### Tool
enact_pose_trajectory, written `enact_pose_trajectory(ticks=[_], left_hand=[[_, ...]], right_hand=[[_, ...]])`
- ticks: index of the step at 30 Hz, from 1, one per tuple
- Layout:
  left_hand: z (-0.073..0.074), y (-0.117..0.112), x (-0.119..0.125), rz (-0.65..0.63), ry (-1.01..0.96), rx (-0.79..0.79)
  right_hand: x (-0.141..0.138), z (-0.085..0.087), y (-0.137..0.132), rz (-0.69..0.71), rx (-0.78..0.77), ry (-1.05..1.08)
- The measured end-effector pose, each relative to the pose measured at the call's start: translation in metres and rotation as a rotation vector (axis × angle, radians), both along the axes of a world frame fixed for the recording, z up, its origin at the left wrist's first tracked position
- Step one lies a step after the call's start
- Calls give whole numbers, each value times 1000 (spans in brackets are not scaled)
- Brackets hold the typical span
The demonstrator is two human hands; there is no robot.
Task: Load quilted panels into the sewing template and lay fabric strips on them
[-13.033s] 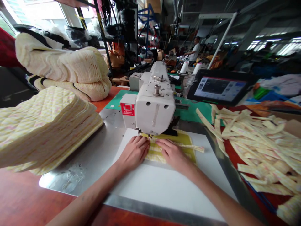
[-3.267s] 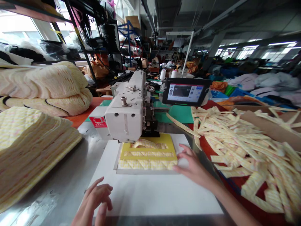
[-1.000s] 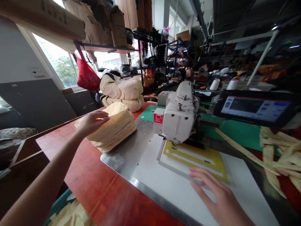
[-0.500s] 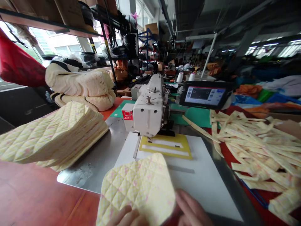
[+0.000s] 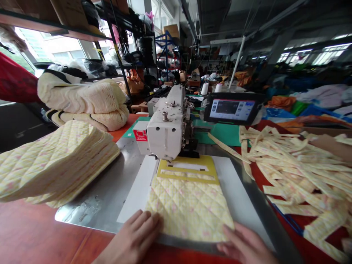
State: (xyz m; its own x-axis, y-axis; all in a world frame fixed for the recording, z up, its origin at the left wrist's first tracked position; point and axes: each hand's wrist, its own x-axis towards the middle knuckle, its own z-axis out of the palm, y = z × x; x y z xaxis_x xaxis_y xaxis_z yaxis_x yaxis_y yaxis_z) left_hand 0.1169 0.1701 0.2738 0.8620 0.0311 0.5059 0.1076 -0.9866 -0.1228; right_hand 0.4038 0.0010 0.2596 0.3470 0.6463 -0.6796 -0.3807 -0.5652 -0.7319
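A yellow quilted fabric piece [image 5: 189, 209] lies flat on the white plate [image 5: 242, 190], its far end under the yellow template frame [image 5: 189, 176] of the sewing machine [image 5: 166, 132]. Quilting shows through the frame's nearer slot. My left hand [image 5: 140, 231] is at the piece's near left edge, fingers bent together and gripping that side. At the near right corner, my right hand [image 5: 242, 238] pinches the fabric between thumb and fingers. The tips of the left fingers are partly hidden.
A stack of quilted pieces [image 5: 60, 161] stands left, with folded cream padding [image 5: 85, 99] behind it. Loose fabric strips [image 5: 297, 176] pile up on the right. A control screen [image 5: 233, 108] stands beside the machine head. One strip [image 5: 228, 148] reaches toward the metal table.
The quilted piece has moved forward from in front of the plate, flattened, and its far end has gone under the yellow frame. Both hands have moved into fuller view at its sides.
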Motion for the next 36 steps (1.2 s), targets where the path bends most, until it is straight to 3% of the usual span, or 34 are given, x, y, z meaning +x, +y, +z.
enact_pose_trajectory(ticks=[2, 4, 7, 10, 17, 22, 36], left_hand=[[1, 16, 10, 53, -17, -2], [-3, 30, 22, 100, -13, 11], [-12, 50, 36, 100, 1, 44], [-19, 65, 40, 111, 20, 81], [-25, 75, 40, 263, 150, 69], [-33, 73, 32, 293, 182, 19], [-38, 67, 28, 358, 67, -308]], right_hand=[[15, -6, 15, 109, 26, -137], [30, -11, 30, 208, 29, -437], [49, -20, 47, 186, 67, -977], [60, -30, 62, 123, 158, -1239], [69, -43, 75, 74, 162, -1380], [70, -46, 71, 60, 193, -1399], [78, -53, 70, 77, 260, -1422]])
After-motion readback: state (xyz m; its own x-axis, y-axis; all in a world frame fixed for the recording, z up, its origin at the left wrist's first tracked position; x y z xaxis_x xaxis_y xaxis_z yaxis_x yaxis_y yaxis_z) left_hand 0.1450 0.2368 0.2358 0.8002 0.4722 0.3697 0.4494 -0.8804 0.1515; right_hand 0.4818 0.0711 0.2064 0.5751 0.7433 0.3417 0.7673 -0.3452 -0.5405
